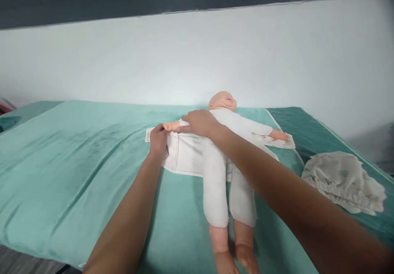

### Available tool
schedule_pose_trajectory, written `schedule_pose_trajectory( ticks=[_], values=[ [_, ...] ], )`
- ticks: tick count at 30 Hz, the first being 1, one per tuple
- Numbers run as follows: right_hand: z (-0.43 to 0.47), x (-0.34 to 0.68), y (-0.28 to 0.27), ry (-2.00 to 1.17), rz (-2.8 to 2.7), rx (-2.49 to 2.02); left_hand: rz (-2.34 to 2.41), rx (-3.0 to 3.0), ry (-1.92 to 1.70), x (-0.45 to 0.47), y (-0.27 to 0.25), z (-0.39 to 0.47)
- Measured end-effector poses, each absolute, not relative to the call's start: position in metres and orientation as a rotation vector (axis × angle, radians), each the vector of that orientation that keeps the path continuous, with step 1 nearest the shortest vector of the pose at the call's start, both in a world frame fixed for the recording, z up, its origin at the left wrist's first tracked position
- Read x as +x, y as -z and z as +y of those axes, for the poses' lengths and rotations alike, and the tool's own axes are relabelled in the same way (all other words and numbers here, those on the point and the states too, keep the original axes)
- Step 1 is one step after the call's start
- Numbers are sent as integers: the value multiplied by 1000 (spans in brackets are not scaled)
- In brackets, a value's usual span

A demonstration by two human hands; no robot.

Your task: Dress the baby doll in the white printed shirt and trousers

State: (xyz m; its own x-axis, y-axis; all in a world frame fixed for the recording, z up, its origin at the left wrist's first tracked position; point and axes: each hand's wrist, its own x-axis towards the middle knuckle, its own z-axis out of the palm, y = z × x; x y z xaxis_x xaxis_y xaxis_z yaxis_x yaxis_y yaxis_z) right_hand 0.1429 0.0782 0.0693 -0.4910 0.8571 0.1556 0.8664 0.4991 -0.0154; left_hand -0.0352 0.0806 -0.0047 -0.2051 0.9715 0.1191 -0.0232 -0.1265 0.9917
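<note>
A baby doll (215,183) with a white cloth body lies on its back, head toward the wall and arms spread. Beneath its torso and arms is a spread white baby shirt (187,155), printed on the inside of one sleeve at the right. My left hand (158,140) is closed at the shirt's left sleeve, fingertips against the doll's hand (170,125); the exact grip is partly hidden. My right hand (200,122) wraps over the doll's arm near the shoulder, thumb below it.
A crumpled white printed baby garment (344,179) lies at the right on a darker green part of the cover. The teal sheet (76,163) is wrinkled on the left. A white wall (184,56) borders the bed's far side.
</note>
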Motion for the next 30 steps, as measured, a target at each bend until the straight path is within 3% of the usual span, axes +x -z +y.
schedule_pose_trajectory(
  ticks=[11, 17, 23, 30],
  values=[
    [80, 139, -68, 77, -2650, -1591, 1153, 943, -1668, -34, 10, 81],
    [81, 132, -63, 114, -2661, -1623, 1417, 1355, -1631, -30, 12, 79],
    [87, 118, -54, 172, -2617, -1664, 1474, 1896, -1246, -17, 2, 67],
    [61, 134, -61, 164, -2200, -1652, 1857, 1903, -1450, -30, 11, 72]
  ],
)
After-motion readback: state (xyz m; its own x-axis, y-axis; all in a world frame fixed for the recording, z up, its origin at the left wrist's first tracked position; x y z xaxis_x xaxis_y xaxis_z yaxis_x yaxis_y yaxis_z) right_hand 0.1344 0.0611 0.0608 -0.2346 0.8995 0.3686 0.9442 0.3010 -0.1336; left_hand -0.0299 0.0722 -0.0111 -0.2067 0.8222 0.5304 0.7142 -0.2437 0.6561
